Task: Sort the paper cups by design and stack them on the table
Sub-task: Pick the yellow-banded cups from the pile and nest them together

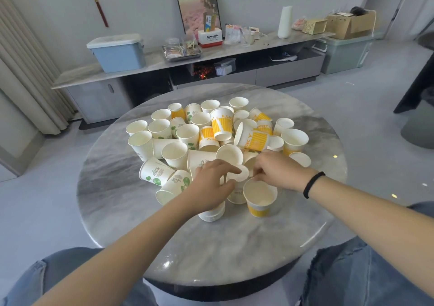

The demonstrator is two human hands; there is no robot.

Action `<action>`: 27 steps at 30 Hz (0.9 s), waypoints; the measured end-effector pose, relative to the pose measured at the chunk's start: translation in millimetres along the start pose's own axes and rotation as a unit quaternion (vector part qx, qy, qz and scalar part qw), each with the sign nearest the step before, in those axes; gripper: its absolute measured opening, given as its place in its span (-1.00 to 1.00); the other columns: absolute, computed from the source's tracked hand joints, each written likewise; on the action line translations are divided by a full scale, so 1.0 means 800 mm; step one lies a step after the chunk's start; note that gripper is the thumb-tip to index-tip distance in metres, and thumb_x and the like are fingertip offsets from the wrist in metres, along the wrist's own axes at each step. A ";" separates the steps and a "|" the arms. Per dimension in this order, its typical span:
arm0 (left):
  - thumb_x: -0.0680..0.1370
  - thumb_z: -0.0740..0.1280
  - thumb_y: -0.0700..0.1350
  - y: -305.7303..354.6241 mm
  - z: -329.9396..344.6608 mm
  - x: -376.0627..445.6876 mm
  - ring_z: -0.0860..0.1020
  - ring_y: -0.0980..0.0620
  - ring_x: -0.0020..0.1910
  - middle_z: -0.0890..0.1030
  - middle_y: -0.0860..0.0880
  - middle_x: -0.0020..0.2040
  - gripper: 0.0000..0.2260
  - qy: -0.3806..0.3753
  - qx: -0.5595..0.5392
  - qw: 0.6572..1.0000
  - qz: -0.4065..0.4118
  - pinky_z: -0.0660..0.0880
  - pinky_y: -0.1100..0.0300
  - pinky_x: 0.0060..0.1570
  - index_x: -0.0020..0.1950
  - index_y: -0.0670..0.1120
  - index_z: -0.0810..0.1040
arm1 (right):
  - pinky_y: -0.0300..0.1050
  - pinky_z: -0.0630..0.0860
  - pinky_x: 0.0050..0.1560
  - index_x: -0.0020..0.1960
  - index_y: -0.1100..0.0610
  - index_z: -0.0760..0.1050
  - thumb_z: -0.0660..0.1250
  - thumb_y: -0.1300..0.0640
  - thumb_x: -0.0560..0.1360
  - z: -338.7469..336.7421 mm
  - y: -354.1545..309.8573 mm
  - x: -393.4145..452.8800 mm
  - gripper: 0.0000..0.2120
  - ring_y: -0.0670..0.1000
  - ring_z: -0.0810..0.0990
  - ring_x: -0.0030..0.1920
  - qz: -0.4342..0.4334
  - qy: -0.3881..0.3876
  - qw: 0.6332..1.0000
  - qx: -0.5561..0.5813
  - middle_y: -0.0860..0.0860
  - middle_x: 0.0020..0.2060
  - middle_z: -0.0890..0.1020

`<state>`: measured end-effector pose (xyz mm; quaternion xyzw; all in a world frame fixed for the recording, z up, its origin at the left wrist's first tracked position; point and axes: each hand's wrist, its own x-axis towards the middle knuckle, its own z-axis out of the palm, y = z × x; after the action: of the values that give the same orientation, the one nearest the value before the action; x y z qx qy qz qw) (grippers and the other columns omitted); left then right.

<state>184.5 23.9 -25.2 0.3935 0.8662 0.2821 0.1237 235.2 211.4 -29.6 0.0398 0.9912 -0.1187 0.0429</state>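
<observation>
A heap of several paper cups (220,127) covers the middle of the round marble table (131,212); some carry yellow stripes, others green leaf prints. My left hand (209,186) grips an upside-down white cup (238,176) over a nested stack of cups (211,215) near the table's front. My right hand (279,169) pinches the far rim of an upright yellow-banded cup (259,199) standing right of that stack. Two green-print cups (156,173) lie on their sides left of my left hand.
A long low cabinet (164,64) runs along the far wall, holding a blue lidded bin (117,52), a tray and boxes. A curtain hangs at the left. My knees in jeans (366,273) press against the table's front edge.
</observation>
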 end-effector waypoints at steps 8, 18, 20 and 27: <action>0.36 0.52 -0.05 0.011 -0.021 0.018 0.38 0.14 0.36 0.35 0.10 0.40 -0.07 -0.092 -0.211 0.973 -0.025 0.32 0.25 0.28 0.53 0.08 -0.04 | -0.45 0.39 -0.29 -0.12 0.16 0.65 0.40 0.11 0.44 -0.073 0.005 0.002 -0.88 -0.17 0.56 -0.28 0.019 0.078 0.971 0.225 -0.06 -0.27 0.65; 0.32 0.54 -0.02 -0.021 -0.064 0.086 0.52 0.14 -0.07 0.50 0.05 0.09 -0.33 0.021 -0.126 0.988 -0.088 0.53 0.33 -0.20 0.34 0.03 0.31 | -0.07 0.40 0.15 0.24 0.02 0.49 0.49 -0.05 0.31 -0.054 0.042 0.101 -0.47 0.05 0.47 0.16 0.100 0.086 0.976 0.172 0.03 0.17 0.55; 0.32 0.53 -0.01 -0.034 -0.069 0.094 0.49 0.12 -0.05 0.47 0.05 0.12 -0.33 0.040 -0.091 0.992 -0.083 0.38 0.44 -0.28 0.35 0.04 0.32 | 0.07 0.35 0.27 0.34 0.00 0.36 0.50 -0.09 0.27 -0.045 0.041 0.114 -0.31 0.17 0.39 0.28 0.117 0.037 0.989 0.086 0.06 0.24 0.50; 0.29 0.56 -0.01 -0.072 -0.076 0.106 0.50 0.04 0.05 0.46 0.02 0.16 -0.29 0.028 -0.108 0.989 -0.097 0.42 0.39 -0.13 0.34 0.09 0.28 | 0.02 0.25 0.18 0.31 -0.03 0.33 0.48 -0.14 0.24 -0.045 0.041 0.115 -0.30 0.12 0.35 0.25 0.073 0.063 0.995 0.015 -0.04 0.22 0.47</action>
<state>67.1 33.3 -8.9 0.2836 0.8680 0.3715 0.1678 144.1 258.2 -11.2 0.1203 0.9845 -0.1269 -0.0117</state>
